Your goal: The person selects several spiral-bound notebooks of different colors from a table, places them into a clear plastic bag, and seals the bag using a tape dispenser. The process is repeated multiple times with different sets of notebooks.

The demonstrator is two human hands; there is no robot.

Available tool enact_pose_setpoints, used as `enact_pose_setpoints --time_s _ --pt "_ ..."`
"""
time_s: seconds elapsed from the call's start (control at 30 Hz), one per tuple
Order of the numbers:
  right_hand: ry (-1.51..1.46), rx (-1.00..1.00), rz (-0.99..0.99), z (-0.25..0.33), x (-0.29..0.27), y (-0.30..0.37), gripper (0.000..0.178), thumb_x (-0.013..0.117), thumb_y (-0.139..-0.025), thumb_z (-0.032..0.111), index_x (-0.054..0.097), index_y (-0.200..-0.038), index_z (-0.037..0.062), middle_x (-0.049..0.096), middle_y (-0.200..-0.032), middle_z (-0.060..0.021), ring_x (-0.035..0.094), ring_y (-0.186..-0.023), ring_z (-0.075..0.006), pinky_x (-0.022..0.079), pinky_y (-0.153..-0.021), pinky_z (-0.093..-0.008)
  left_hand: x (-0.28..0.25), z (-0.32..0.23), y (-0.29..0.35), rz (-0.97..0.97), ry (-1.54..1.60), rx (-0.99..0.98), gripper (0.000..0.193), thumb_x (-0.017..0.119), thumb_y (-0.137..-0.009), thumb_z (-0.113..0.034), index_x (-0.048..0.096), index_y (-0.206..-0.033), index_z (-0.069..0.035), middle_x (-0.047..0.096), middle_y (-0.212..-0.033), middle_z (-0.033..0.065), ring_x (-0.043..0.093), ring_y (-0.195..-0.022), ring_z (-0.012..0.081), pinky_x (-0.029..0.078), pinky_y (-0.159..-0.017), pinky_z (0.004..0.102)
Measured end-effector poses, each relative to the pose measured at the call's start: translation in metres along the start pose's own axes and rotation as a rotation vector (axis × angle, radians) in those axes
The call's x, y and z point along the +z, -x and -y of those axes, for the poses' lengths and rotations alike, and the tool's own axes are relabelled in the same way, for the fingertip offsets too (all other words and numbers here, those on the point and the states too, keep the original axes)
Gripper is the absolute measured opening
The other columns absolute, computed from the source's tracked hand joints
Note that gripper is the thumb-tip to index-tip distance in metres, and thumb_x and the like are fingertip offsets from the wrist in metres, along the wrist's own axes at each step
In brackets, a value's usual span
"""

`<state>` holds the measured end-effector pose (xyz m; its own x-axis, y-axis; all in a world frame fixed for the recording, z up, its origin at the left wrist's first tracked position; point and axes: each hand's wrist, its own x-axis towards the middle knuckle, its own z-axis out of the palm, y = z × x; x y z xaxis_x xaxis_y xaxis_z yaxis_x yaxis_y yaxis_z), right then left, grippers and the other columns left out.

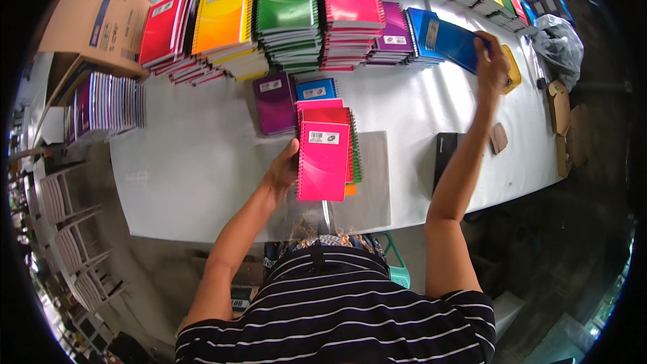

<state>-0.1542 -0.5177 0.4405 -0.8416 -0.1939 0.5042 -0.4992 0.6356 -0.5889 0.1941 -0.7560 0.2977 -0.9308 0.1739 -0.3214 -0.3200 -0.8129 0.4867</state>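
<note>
1. A blue notebook (453, 43) is grasped at its right end by the fingers of the right hand (493, 64), over the far right part of the table (182, 168); its left end overlaps the blue stack (416, 25).

2. A pink notebook (322, 172) is seen atop a fanned pile directly in front of the person, with a red notebook (337, 115) and green and orange edges exposed beneath.

3. The pile's left edge is met by the thumb of the left hand (284, 167); the other fingers are largely hidden, and whether they are closed on it cannot be told.

4. Just beyond the pile, a purple notebook (275, 104) and a second blue notebook (317, 87) are placed side by side.

5. Along the back, the blue stack is joined, from the left, by the red stack (162, 27), yellow stack (224, 17), green stack (287, 3), pink stack (352, 0) and purple stack (395, 27).

6. At right, a black box (445, 158), a brown block (499, 139) and a clear plastic bag (559, 50) are shown.

7. At far left, a cardboard box (101, 17) is seen behind a row of upright notebooks (111, 104).

8. Below the near edge, a green stool (399, 271) is partly covered by the seated person.
</note>
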Motion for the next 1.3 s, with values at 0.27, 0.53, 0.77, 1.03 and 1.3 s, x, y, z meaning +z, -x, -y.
enact_pose_setpoints --time_s 0.27,0.53,0.77,1.03,1.3 --pt "-0.286 -0.46 1.208 0.152 0.02 0.125 0.056 0.075 -0.078 0.018 0.054 -0.13 0.0098 0.057 -0.127 -0.0156 0.061 -0.104 -0.0256 0.049 -0.088 -0.0386 0.014 0.017 0.013 -0.007 0.026 -0.012 0.085 0.068 -0.079 -0.062 0.046 -0.136 -0.003 0.059 -0.126 0.0129 0.058 -0.114 0.0239 0.046 -0.1 0.0388" --pt "-0.996 0.816 0.955 0.099 -0.019 0.28 0.11 0.091 -0.061 0.035 0.029 -0.146 0.0025 0.047 -0.134 -0.0248 0.046 -0.128 -0.0335 0.04 -0.105 -0.0461 0.053 0.013 0.054 -0.045 -0.205 -0.002 0.094 0.083 -0.07 -0.047 0.04 -0.139 0.0 0.057 -0.127 0.0137 0.055 -0.118 0.0235 0.045 -0.102 0.0373" --pt "-0.964 0.54 0.637 0.116 -0.008 0.313 0.087 0.091 -0.06 0.01 0.046 -0.134 0.0066 0.057 -0.124 -0.0084 0.054 -0.116 -0.0203 0.047 -0.098 -0.0338 0.069 0.01 0.074 -0.217 -1.127 0.47 0.116 0.088 -0.064 -0.017 0.014 -0.152 -0.004 0.034 -0.151 0.0209 0.03 -0.142 0.0314 0.028 -0.114 0.0384" --pt "-0.905 0.164 0.721 0.066 0.051 0.357 0.104 0.091 -0.058 0.025 0.033 -0.142 0.0069 0.045 -0.133 -0.0126 0.046 -0.124 -0.0275 0.036 -0.107 -0.0404 0.004 0.071 0.034 -0.15 -1.167 0.637 0.13 0.089 -0.059 -0.014 0.001 -0.154 -0.007 0.015 -0.159 0.0171 0.017 -0.147 0.029 0.021 -0.117 0.0389" --pt "-0.85 0.146 0.767 0.068 0.035 0.335 0.109 0.091 -0.06 0.018 0.023 -0.145 0.0068 0.037 -0.14 -0.0141 0.037 -0.134 -0.0295 0.033 -0.112 -0.0423 0.013 0.073 0.046 -0.252 -0.922 0.64 0.121 0.082 -0.063 -0.004 0.003 -0.155 -0.013 0.016 -0.159 0.0133 0.023 -0.145 0.0269 0.019 -0.118 0.0396"
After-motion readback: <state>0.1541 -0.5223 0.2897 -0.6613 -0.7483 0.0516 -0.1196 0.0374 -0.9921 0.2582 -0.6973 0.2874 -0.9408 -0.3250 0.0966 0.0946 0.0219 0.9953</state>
